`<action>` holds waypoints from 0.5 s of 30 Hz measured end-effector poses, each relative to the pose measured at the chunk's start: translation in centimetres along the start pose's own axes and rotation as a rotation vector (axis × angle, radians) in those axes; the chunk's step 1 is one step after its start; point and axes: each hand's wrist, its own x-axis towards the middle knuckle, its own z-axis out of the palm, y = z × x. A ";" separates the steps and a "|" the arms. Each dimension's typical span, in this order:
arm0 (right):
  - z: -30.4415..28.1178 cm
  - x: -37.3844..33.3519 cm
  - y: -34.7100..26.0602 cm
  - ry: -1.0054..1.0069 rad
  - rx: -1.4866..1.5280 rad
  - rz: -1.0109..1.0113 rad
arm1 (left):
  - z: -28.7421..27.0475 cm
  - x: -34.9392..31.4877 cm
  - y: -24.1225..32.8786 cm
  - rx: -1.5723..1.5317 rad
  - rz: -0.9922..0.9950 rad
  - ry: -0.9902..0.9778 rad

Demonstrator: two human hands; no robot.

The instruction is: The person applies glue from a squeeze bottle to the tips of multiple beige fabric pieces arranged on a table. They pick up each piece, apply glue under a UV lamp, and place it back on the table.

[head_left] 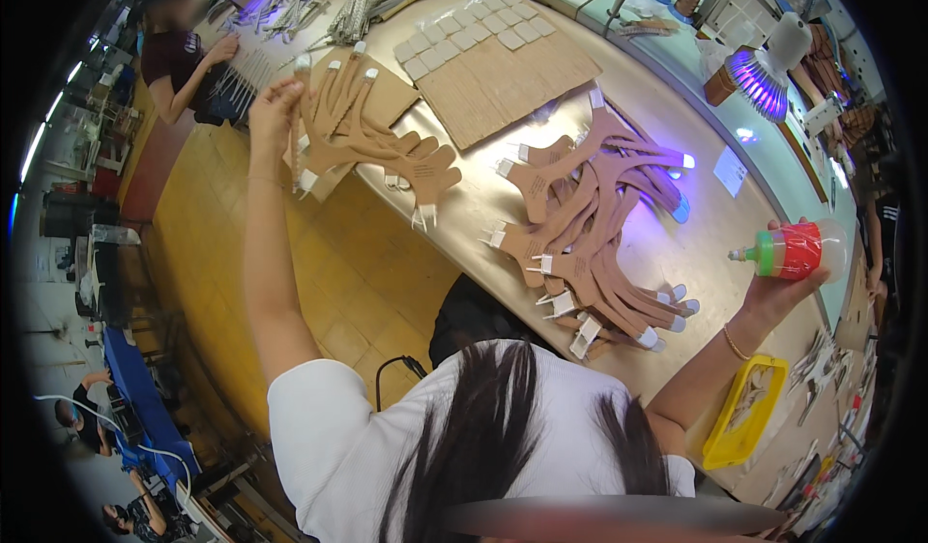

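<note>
My left hand (275, 116) is raised at the table's left end, fingers pinched on a narrow brown strap (296, 152) that hangs down from them. Beside it lies a stack of brown Y-shaped strap pieces (372, 149) with white tips, partly over the table edge. My right hand (773, 297) is wrapped round a clear squeeze bottle (802, 250) with a red band and green cap; its nozzle points left. Between my hands, a larger heap of similar brown strap pieces (590, 210), some with white loops at their ends, spreads across the metal tabletop.
A brown board (512, 84) with rows of pale squares lies behind the straps. A lamp (759, 81) glows purple at the far right. A yellow tray (717, 442) stands near my right elbow. Another person (179, 60) works at the far left.
</note>
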 end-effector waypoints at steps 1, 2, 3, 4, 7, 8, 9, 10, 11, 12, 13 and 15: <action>0.0 0.0 -0.1 0.013 0.014 0.026 | -1.2 1.2 -1.9 0.070 -0.084 0.044; 0.0 -0.1 -0.2 0.023 0.012 0.036 | -2.2 2.0 -3.6 0.112 -0.062 0.023; 0.0 -0.1 -0.3 0.038 -0.007 0.036 | -2.9 2.8 -5.1 0.166 -0.091 0.052; 0.1 -0.2 -0.4 0.048 0.005 0.029 | -3.2 3.6 -6.2 0.222 -0.151 0.096; 0.0 -0.3 -0.7 0.074 -0.028 0.010 | -3.8 4.7 -9.0 0.333 -0.162 0.065; -0.1 -0.4 -0.7 0.077 -0.036 0.009 | -4.0 5.1 -9.7 0.331 -0.171 0.051; -0.2 -0.3 -0.7 0.079 -0.044 0.008 | -4.1 5.3 -10.2 0.335 -0.147 0.045; -0.4 -0.3 -0.6 0.068 -0.023 0.025 | -4.1 5.5 -10.5 0.338 -0.124 0.039; -0.6 -0.2 -0.5 0.058 -0.003 0.043 | -4.1 5.6 -10.7 0.317 -0.113 0.008; -0.8 -0.1 -0.4 0.052 0.016 0.060 | -4.1 5.7 -10.4 0.455 -0.044 0.054; -1.0 -0.1 -0.3 0.027 0.051 0.092 | -3.8 5.7 -9.8 0.567 0.012 0.068; -1.3 0.1 -0.2 0.087 0.071 0.140 | -1.7 5.5 -8.3 0.801 0.164 0.084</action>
